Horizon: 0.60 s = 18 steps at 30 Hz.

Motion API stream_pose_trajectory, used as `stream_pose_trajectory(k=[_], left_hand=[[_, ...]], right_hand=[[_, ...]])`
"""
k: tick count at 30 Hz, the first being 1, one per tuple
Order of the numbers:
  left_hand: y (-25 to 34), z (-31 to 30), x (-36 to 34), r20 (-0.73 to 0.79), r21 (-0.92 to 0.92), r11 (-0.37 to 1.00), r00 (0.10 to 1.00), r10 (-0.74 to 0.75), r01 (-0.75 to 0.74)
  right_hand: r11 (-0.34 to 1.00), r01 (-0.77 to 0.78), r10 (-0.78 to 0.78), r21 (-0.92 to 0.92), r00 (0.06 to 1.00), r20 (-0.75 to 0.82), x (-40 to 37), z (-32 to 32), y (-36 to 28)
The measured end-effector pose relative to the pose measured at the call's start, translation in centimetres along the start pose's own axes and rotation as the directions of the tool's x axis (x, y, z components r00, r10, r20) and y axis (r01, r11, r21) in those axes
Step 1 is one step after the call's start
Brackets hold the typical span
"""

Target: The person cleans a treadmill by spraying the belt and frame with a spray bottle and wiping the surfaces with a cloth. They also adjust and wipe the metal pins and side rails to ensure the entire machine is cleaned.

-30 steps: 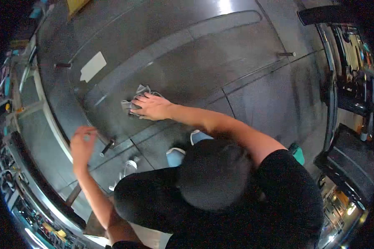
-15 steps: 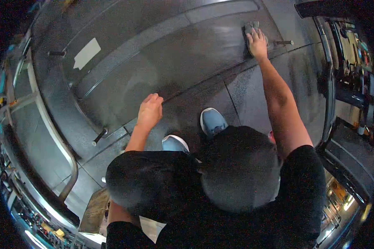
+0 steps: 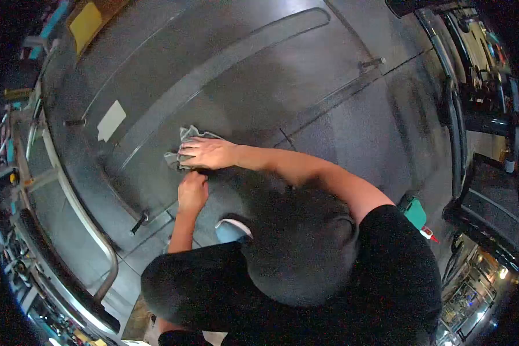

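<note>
A grey cloth [image 3: 191,134] lies bunched on a dark, flat panel [image 3: 254,86] with a long curved band across it. Over the cloth, my right hand [image 3: 209,153] presses down with its fingers laid across the folds, holding it. My left hand [image 3: 192,191] is just below the cloth, its fingers curled into a loose fist, and nothing shows in it. The two hands are very near each other. My right arm reaches across in front of my knee.
A white label [image 3: 111,120] is on the panel's left part. Short dark pegs [image 3: 139,224] stick out at its edges. A green bottle with a red tip [image 3: 415,214] stands at the right. Metal-framed equipment [image 3: 81,202] flanks both sides. One blue shoe [image 3: 232,229] shows below.
My right hand has swept the cloth from the panel's far right to the left, close to my left hand. My left hand has shifted slightly down and left. The green bottle has come into view.
</note>
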<state>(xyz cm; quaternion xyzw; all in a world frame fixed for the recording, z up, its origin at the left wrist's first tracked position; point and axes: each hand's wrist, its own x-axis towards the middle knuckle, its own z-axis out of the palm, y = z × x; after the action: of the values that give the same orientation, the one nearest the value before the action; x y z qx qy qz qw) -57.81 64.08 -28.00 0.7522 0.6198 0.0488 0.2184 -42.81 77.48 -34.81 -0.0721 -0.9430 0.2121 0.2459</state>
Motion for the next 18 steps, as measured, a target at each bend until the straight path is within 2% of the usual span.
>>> stream_pose_trajectory(k=[1, 2, 3, 5, 7, 9, 11, 13, 15, 18], left_hand=[[0.1, -0.2, -0.4, -0.024, -0.025, 1.0, 1.0, 0.008, -0.008], [0.3, -0.2, -0.3, -0.052, -0.055, 0.998, 0.999, 0.011, -0.014], [0.6, -0.4, -0.4, -0.044, -0.057, 0.998, 0.999, 0.007, -0.01], [1.2, -0.9, -0.3, -0.114, -0.078, 0.997, 0.993, -0.006, -0.003], [1.3, -1.0, -0.4, -0.118, -0.057, 0.998, 0.993, 0.001, -0.008], [1.2, -1.0, -0.6, -0.121, -0.036, 0.999, 0.993, 0.011, -0.016], [1.2, -0.6, -0.5, -0.104, -0.04, 0.999, 0.995, -0.002, -0.002], [1.0, -0.2, -0.7, -0.114, -0.054, 0.999, 0.993, -0.01, 0.004], [1.3, 0.1, -0.3, -0.12, -0.061, 0.998, 0.993, -0.01, 0.002], [1.4, -0.4, -0.4, -0.144, -0.067, 0.997, 0.989, 0.017, -0.027]], right_hand=[[1.0, -0.006, 0.006, 0.002, 1.0, -0.008, 0.1, -2.0, 0.6], [0.947, -0.311, 0.305, 0.087, 0.949, 0.075, 0.1, -6.0, 1.3], [0.794, -0.59, 0.565, 0.147, 0.805, 0.183, -0.9, -8.7, 2.2], [0.875, -0.436, 0.438, -0.212, 0.898, -0.042, -6.3, -10.5, 7.9], [0.805, -0.536, 0.512, -0.252, 0.844, -0.159, -11.2, -15.9, 11.4], [0.732, -0.561, 0.472, -0.388, 0.827, -0.305, -17.5, -19.9, 15.9], [0.591, -0.727, 0.569, -0.349, 0.682, -0.459, -23.3, -24.2, 19.0], [0.476, -0.796, 0.626, -0.374, 0.605, -0.492, -28.4, -27.6, 22.7], [0.321, -0.884, 0.679, -0.339, 0.464, -0.569, -31.6, -30.1, 25.4], [0.322, -0.907, 0.622, -0.27, 0.418, -0.662, -31.7, -29.8, 26.4]])
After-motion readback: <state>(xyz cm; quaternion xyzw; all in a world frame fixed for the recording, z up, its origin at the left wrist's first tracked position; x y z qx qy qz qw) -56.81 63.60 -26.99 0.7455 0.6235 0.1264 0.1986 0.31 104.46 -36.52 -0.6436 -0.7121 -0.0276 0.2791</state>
